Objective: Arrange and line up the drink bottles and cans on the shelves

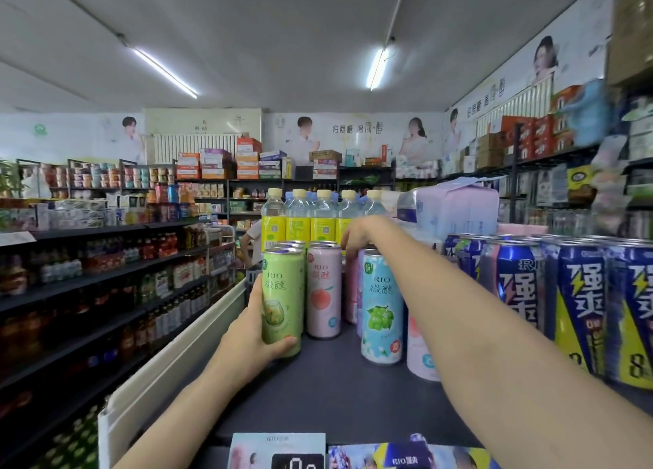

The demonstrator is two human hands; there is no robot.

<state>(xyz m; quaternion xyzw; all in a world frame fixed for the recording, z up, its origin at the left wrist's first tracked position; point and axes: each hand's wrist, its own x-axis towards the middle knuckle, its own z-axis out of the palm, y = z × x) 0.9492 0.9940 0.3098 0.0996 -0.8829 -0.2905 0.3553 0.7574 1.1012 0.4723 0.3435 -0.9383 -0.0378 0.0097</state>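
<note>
On shelf [328, 391] — L hand [247, 341] grips "RIO" can [282, 299].

Free room: bare shelf top [328, 391] ran from front edge between green can [281, 302] and blue-white can [381, 308].
Obstacles: blue cans [579, 309] walled the right; bottles [311, 217] closed the back edge.

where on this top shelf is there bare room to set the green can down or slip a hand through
Bare shelf top lies in front, between the green can in the left hand and the grape can. A narrower lane runs back between the peach can and the grape can. Crowded: the blue cans at right and the yellow-label bottles behind, where the right hand reaches.
</note>
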